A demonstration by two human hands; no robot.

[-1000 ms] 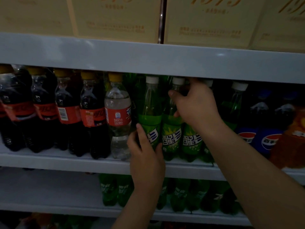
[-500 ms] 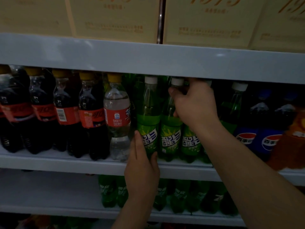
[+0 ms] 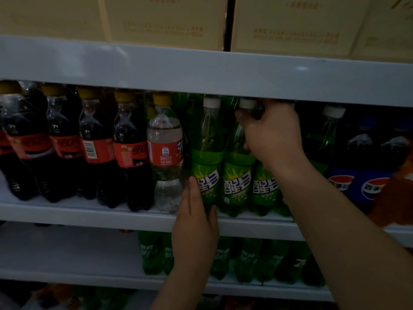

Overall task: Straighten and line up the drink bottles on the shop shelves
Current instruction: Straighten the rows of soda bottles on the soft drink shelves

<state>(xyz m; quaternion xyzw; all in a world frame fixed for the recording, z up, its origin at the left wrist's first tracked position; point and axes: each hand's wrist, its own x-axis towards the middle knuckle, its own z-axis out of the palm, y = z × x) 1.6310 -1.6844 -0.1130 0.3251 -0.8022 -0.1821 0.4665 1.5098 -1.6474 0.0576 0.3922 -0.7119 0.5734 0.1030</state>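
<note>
- Working the row of green soda bottles on the middle shelf [image 3: 89, 217], straight ahead of both hands, with every long axis upright.
- Pressing the left hand [image 3: 194, 222] flat, fingers straight and together, against the lower left flank of the first green bottle [image 3: 206, 168]. Thumb laid at its base on the near side, not wrapped round it.
- Hooking the right hand [image 3: 273, 135] over the bottle tops. Thumb across the neck of the second green bottle [image 3: 238, 182] just under its white cap, fingers curled over and behind, out of sight.
- Covering the top of the third green bottle [image 3: 264, 186] with the right palm; cannot tell whether that neck is held too.
- Probably mid-squaring: bracing low from the left and steering high from the right, to close the three bottles together with labels forward.
- Hinging on this: first bottle touching, just right of the left fingers; clear water bottle [image 3: 165, 153] just left of them. Left hand nearer the bases, right hand nearer the caps.
- Worth guarding against: tipping a bottle by pushing at the neck alone.
- Leaving alone the cola bottles [image 3: 131, 148] well left of the left hand and the Pepsi bottles [image 3: 368, 186] right of the right forearm.
</note>
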